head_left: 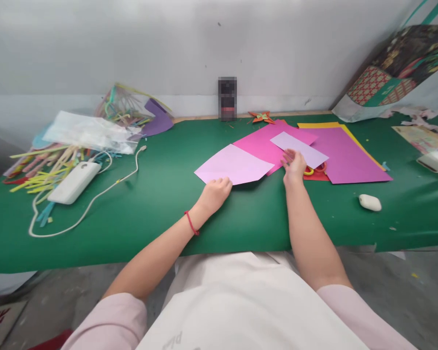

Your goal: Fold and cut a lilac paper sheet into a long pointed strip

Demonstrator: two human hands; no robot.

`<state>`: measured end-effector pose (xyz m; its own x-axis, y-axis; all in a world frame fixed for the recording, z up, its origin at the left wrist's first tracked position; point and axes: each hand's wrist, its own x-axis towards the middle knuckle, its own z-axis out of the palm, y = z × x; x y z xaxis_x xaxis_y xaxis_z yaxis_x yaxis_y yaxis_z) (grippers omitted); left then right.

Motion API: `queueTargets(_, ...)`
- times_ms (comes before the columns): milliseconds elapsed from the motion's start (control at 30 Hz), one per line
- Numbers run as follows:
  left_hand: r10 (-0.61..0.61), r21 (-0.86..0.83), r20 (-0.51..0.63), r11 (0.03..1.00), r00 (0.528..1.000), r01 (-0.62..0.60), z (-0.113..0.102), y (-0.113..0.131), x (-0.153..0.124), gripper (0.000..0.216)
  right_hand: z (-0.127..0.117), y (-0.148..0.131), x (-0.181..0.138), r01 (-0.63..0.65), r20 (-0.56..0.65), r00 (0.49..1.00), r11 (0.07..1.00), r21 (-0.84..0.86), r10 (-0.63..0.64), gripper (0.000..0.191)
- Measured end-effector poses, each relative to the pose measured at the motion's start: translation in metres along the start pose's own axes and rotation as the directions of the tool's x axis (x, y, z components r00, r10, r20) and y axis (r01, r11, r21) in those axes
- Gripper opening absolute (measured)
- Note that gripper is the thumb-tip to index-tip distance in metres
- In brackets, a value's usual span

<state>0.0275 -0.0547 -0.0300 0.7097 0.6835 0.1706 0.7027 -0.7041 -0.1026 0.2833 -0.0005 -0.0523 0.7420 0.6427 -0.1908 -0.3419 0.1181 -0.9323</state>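
My left hand (215,193) is closed on the near edge of a light pink sheet of paper (235,164), whose near edge is lifted a little above the table. A red cord circles the left wrist. My right hand (295,166) has its fingers bent and partly apart at the near edge of a small lilac paper piece (302,149); whether they touch it I cannot tell. Under the lilac piece show the yellow and red scissor handles (318,168). Behind lies a bright pink sheet (257,141), and to the right a purple sheet (357,155) over yellow paper.
On the left of the green table (160,218) lie a white power bank (75,182) with its cable, many paper strips (54,167) and a clear plastic bag (91,131). An orange paper star (262,117) is at the back. A white earbud case (370,202) sits right.
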Motion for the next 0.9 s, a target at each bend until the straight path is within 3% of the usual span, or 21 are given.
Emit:
queueTargets(67, -0.143, -0.147, -0.19, 0.982, 0.971, 0.116, 0.007, -0.02, -0.005, 0.018, -0.005, -0.009, 0.005, -0.108, -0.033, 0.993, 0.99, 0.087, 0.111, 0.037)
queueTargets(100, -0.228, -0.234, -0.289, 0.959, 0.93, 0.163, 0.01, -0.031, -0.008, 0.018, -0.006, -0.012, 0.005, -0.146, -0.023, 0.988, 0.982, 0.12, 0.15, 0.04)
queueTargets(200, -0.479, -0.557, -0.484, 0.814, 0.732, 0.164, 0.014, -0.062, -0.014, 0.024, -0.003, -0.015, 0.0, -0.219, 0.073, 0.975, 0.969, 0.117, 0.211, 0.042)
queueTargets(267, -0.609, -0.728, -0.48, 0.678, 0.631, 0.101, 0.016, -0.076, -0.016, 0.018, 0.001, -0.013, -0.006, -0.243, 0.162, 0.958, 0.97, 0.022, 0.236, 0.041)
queueTargets(333, -0.707, -0.858, -0.395, 0.513, 0.587, 0.04, 0.017, -0.085, -0.016, 0.01, 0.005, -0.011, -0.013, -0.232, 0.245, 0.937, 0.968, -0.099, 0.25, 0.039)
queueTargets(433, -0.729, -0.954, -0.242, 0.298, 0.64, -0.022, 0.019, -0.087, -0.014, 0.012, 0.008, -0.012, -0.028, -0.186, 0.441, 0.853, 0.952, -0.242, 0.278, 0.039)
queueTargets(467, -0.708, -0.965, -0.206, 0.26, 0.676, -0.021, 0.019, -0.085, -0.014, 0.016, 0.008, -0.013, -0.033, -0.181, 0.539, 0.782, 0.942, -0.284, 0.313, 0.041)
queueTargets(533, -0.652, -0.972, -0.156, 0.233, 0.742, 0.0, 0.016, -0.081, -0.014, 0.021, 0.006, -0.017, -0.044, -0.173, 0.709, 0.574, 0.907, -0.383, 0.409, 0.047)
queueTargets(600, -0.596, -0.976, -0.121, 0.216, 0.794, 0.013, 0.013, -0.076, -0.015, 0.024, 0.003, -0.02, -0.051, -0.132, 0.782, 0.381, 0.866, -0.482, 0.494, 0.051)
queueTargets(667, -0.542, -0.982, -0.083, 0.189, 0.836, 0.025, 0.011, -0.071, -0.017, 0.025, 0.0, -0.02, -0.056, -0.077, 0.797, 0.274, 0.838, -0.54, 0.539, 0.045)
queueTargets(733, -0.488, -0.983, -0.039, 0.176, 0.872, 0.055, 0.01, -0.068, -0.017, 0.026, -0.002, -0.017, -0.058, -0.032, 0.786, 0.242, 0.814, -0.58, 0.569, 0.033)
queueTargets(800, -0.438, -0.973, -0.005, 0.211, 0.899, 0.097, 0.011, -0.067, -0.015, 0.025, -0.002, -0.014, -0.059, 0.005, 0.751, 0.254, 0.776, -0.631, 0.609, 0.025)
queueTargets(867, -0.453, -0.954, -0.005, 0.27, 0.892, 0.132, 0.014, -0.068, -0.014, 0.022, 0.0, -0.012, -0.061, -0.005, 0.715, 0.316, 0.755, -0.656, 0.624, 0.02)
queueTargets(900, -0.498, -0.946, -0.013, 0.286, 0.867, 0.15, 0.015, -0.07, -0.013, 0.023, 0.001, -0.012, -0.061, -0.033, 0.703, 0.371, 0.765, -0.643, 0.607, 0.017)
